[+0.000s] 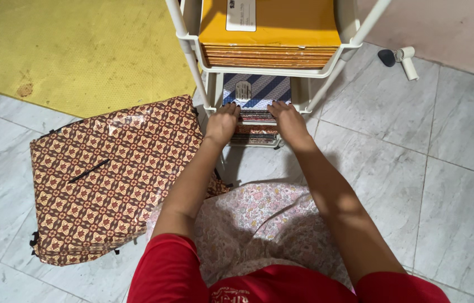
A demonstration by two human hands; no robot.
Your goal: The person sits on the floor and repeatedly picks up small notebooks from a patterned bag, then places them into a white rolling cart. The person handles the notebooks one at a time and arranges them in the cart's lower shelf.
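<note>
Two bare hands reach out to a stack of flat patterned packs (pixel 255 124) on the low shelf of a white wire cart (pixel 192 62). Seen from the head camera, the left hand (pixel 221 124) sits on the left end of the stack, fingers close together and bent over its top edge. The right hand (pixel 288 122) sits on the right end, fingers bent the same way and touching the top pack (the blue striped one (pixel 256 90), with a small label on it). Both hands press on the stack, but I cannot tell if they grip it tight. On the shelf above lies a pile of yellow envelopes (pixel 270 25). Left of the arms, a big brown patterned bag (pixel 113 177) lies flat on the grey tile floor (pixel 450 168), partly on a yellow mat (pixel 80 45). A small white fan (pixel 405 59) lies on the floor, well away to the right. Red sleeves (pixel 164 269) and a flowery skirt (pixel 259 224) fill the bottom.
</note>
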